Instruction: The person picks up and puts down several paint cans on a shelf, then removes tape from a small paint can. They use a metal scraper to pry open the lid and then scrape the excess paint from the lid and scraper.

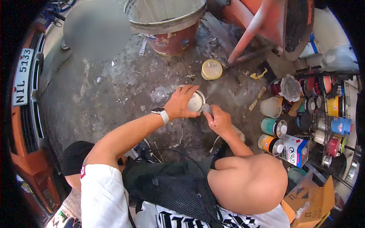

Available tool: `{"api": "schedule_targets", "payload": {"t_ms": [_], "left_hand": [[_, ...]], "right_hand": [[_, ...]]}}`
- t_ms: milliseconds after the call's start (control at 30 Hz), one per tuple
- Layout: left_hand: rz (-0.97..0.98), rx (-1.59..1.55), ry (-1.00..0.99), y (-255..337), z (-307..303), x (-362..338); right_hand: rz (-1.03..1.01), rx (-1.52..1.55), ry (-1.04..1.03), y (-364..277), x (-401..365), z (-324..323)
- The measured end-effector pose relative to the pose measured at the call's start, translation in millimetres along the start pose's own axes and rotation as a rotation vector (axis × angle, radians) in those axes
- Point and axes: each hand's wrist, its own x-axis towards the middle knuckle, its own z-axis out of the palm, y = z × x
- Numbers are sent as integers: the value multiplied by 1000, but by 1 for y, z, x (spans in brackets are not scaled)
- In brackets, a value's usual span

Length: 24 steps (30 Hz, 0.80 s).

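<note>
My left hand [181, 102], with a watch on the wrist, is wrapped over the rim of a round metal can [196, 102]. The can's pale lid faces up, and its sides are mostly hidden. On the can's right, my right hand [219, 121] is closed on a small flat grey tool [207, 110]. The tool meets the can's rim; its exact kind is not clear. Beyond the can, a small tub with a yellow-rimmed lid [211, 70] stands on the stained concrete floor.
A large dirty bucket [171, 38] stands ahead, beside a reddish metal frame [253, 32]. At right are several paint cans [272, 126], a CK92 tin [294, 151], a wire rack [330, 110] and a cardboard box [315, 205]. An orange vehicle [32, 140] is at left.
</note>
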Motion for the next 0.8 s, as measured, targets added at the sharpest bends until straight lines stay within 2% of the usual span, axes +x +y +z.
{"api": "schedule_targets", "payload": {"t_ms": [33,100,333,433,500,533,600,800], "left_hand": [[-10,-6,-10,1,1,-3],[-57,4,-17,8,-2,-5],[-148,37,13,11,8,-5],[-169,57,21,9,13,-5],[-179,54,9,11,12,-5],[-190,51,2,11,11,-4],[-183,37,15,9,14,-4],[-154,59,10,14,9,-5]], "right_hand": [[-4,5,0,-6,5,-10],[6,-245,-209,-23,18,-37],[-75,-336,-318,-26,43,-49],[-64,-300,-329,-17,40,-44],[-56,-110,-236,0,30,-28],[-55,-109,-237,7,27,-19],[-111,51,-67,17,21,-6],[-35,224,-120,30,15,9]]}}
